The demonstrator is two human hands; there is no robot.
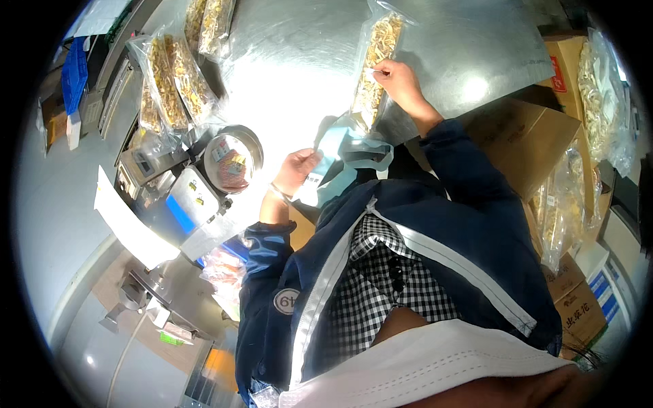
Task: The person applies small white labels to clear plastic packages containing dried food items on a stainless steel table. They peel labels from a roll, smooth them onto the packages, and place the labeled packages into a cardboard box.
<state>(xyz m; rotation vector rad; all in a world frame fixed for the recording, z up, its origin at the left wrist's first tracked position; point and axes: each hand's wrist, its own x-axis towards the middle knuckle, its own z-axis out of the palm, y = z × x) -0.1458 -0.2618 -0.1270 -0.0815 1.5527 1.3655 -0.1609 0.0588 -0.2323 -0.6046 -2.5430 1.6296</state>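
A long clear plastic bag of dried, sliced yellowish food (pixel 383 41) lies on the metal table (pixel 301 30). Over its middle is my right hand (pixel 400 84), a small white piece pinched between thumb and fingertips. My left hand (pixel 298 171) grips the edge of a pale blue strip of backing or label material (pixel 331 145), which bears some print and loops down in front of my body, below the bag. Strong glare hides part of the tabletop beside my left hand.
Several similar filled bags (pixel 168 81) lie at the left. Near them are a round metal pan (pixel 234 160) with small packets and a weighing scale (pixel 143 166). An open cardboard box (pixel 515 137) and more filled bags (pixel 561 204) stand at the right, beside the table's edge.
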